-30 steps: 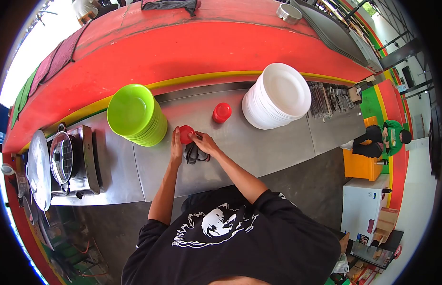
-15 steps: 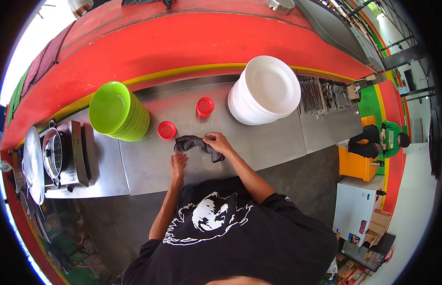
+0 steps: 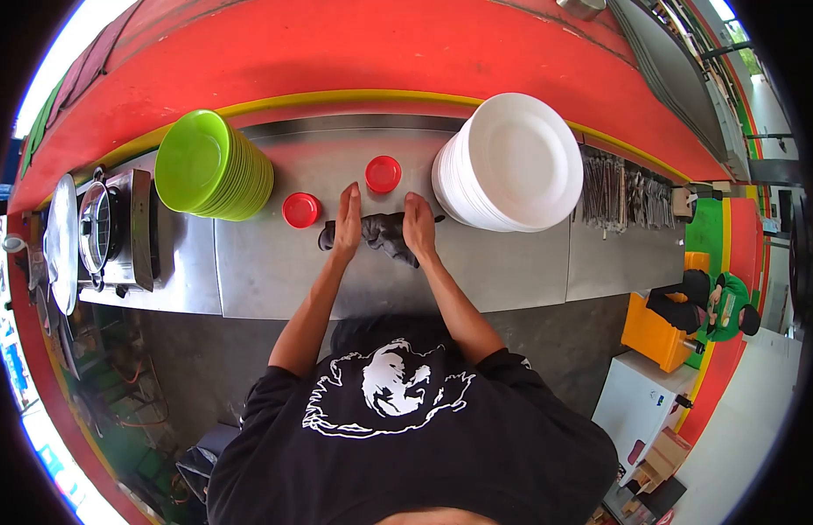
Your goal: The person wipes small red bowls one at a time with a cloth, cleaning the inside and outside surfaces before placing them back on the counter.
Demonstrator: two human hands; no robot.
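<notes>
- Now our left hand (image 3: 346,220) lies flat, fingers together, on the left end of the dark cloth (image 3: 382,234); our right hand (image 3: 418,225) presses flat on its right end.
- So the cloth is on the steel counter (image 3: 266,271), between both hands, bunched in the middle; we judge it is not yet smoothed or folded.
- Two red lids (image 3: 300,210) sit just beyond the cloth, apart from it, one left and one further back.
- Green plates (image 3: 209,166) stand at the left, white plates (image 3: 511,162) at the right.
- Hidden: the cloth parts under our palms; the utensils (image 3: 625,188) at the far right are too small to tell.
</notes>
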